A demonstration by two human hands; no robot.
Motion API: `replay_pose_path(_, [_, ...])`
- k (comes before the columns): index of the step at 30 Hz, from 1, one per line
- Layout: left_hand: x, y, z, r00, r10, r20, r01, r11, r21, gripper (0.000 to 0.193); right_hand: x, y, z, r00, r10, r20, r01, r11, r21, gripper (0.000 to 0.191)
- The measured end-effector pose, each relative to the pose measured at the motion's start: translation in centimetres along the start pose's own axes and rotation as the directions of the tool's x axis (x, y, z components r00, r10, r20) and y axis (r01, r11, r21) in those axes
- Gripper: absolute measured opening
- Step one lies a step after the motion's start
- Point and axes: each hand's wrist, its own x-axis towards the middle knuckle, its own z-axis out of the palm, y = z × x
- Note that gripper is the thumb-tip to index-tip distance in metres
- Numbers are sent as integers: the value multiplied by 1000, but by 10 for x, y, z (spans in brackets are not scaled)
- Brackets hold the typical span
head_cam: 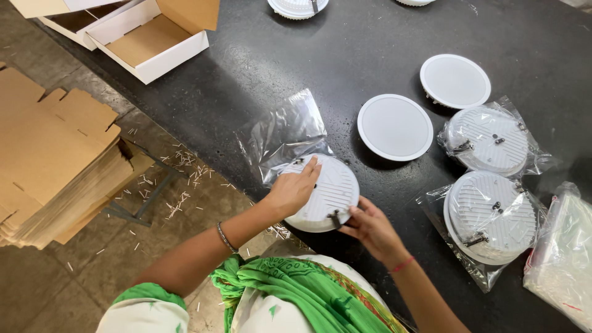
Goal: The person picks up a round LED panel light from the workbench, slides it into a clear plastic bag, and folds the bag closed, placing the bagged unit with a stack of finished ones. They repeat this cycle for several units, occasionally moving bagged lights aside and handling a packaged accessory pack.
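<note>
Round ribbed white lamp point(324, 194), L hand point(293, 188) flat on top, R hand point(370, 228) at clip.

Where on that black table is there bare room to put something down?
Bare black table lies between the open white box and the upper round light. Crowded: the right side, with bagged lights and a pile of bags.

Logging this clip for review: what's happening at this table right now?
A person stands at a black table. Their left hand lies flat on a round white ribbed light fixture that sits partly in a clear plastic bag, while the right hand pinches the metal spring clip at its near edge. To the right lie two bagged fixtures and two unbagged ones face up. An open white box sits at the far left corner.
</note>
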Motion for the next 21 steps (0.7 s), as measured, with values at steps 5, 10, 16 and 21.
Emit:
replay_pose_path(5, [-14, -10, -5, 991, 84, -101, -81, 996, 29, 57, 31, 5, -1, 995, -89, -35, 87, 995, -44, 34])
replay_pose_path(10, [-17, 0, -20, 988, 142, -54, -146, 987, -65, 67, 41, 2, -5, 976, -183, -120, 171, 980, -100, 30])
replay_pose_path(16, [-5, 36, -29, 959, 273, -76, -282, 943, -177, 68, 30, 7, -9, 959, -253, -130, 233, 961, -149, 28])
replay_pose_path(21, [-8, 65, -48, 920, 392, -13, -380, 882, -280, 74, 34, 7, -29, 900, -390, -195, 367, 919, -141, 27])
